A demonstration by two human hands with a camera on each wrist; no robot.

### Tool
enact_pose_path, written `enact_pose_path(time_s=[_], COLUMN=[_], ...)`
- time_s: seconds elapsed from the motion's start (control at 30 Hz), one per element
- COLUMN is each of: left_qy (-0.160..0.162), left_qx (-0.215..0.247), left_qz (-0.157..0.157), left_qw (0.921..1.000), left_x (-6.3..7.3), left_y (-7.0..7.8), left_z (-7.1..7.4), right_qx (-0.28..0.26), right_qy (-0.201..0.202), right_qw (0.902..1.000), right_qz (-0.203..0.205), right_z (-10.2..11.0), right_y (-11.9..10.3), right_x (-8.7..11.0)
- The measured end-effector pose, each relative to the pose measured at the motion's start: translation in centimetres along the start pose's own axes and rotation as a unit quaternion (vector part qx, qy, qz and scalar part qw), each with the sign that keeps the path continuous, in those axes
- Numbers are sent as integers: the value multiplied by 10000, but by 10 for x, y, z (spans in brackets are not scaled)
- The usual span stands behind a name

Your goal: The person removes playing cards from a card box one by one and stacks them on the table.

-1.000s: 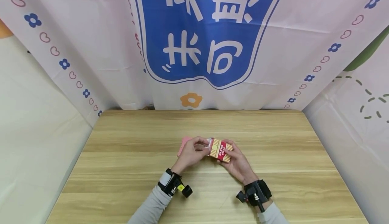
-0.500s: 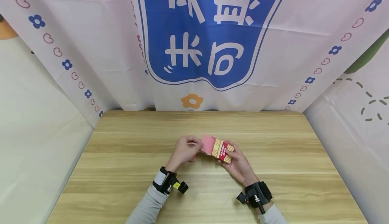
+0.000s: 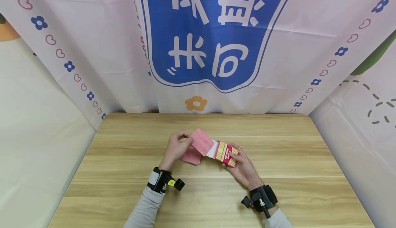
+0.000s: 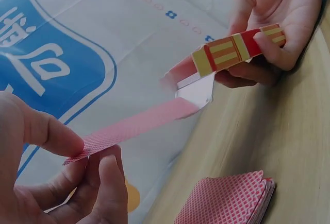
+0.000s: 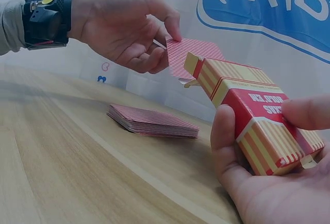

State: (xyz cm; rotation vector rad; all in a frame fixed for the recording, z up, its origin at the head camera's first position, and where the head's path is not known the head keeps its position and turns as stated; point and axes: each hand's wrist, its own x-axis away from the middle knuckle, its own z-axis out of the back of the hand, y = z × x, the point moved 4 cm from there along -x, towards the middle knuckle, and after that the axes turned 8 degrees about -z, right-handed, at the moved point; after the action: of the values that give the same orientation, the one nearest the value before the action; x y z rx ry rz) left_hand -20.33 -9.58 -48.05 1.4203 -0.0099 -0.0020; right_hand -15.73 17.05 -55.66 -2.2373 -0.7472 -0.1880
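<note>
My left hand (image 3: 177, 149) pinches a playing card (image 3: 202, 142) with a red checked back by one corner, between thumb and fingers. The card's far end overlaps the open white flap (image 4: 198, 91) of a card box (image 3: 226, 153). That box, striped red and yellow, is gripped by my right hand (image 3: 242, 169), thumb on its front (image 5: 309, 112). Its opened end faces the left hand, above the table. Below the held card, a deck of playing cards (image 5: 152, 121) with the same checked backs lies stacked face down on the wood.
The wooden table (image 3: 139, 186) ends at the back against a hanging white cloth (image 3: 123, 66) with a blue emblem. More pale cloth stands at both sides. Each wrist wears a black camera mount (image 3: 262, 198).
My left hand has drawn back leftward from the box's open end, bringing the card with it and uncovering the white flap and the deck. The right hand stays nearly still, still holding the box.
</note>
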Motion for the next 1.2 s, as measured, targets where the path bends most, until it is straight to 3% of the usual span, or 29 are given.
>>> enact_pose_path(time_s=[0.2,0.5,0.87,1.2], left_qy=[-13,-73,-63,22], left_qx=[3,-511,-1005,-1646], left_qz=[33,-48,-268,-516], left_qw=[10000,9987,9946,9850], left_x=[-3,-8,-11,-13], left_y=[-2,-11,-29,-36], left_z=[8,16,11,7], right_qx=[3,59,30,20], right_qy=[-3,147,118,134], right_qw=[10000,9999,9999,9999], right_qz=[0,-5,-32,-23], right_z=[0,2,3,1], right_y=[0,-2,1,0], right_x=[0,-3,-2,-1])
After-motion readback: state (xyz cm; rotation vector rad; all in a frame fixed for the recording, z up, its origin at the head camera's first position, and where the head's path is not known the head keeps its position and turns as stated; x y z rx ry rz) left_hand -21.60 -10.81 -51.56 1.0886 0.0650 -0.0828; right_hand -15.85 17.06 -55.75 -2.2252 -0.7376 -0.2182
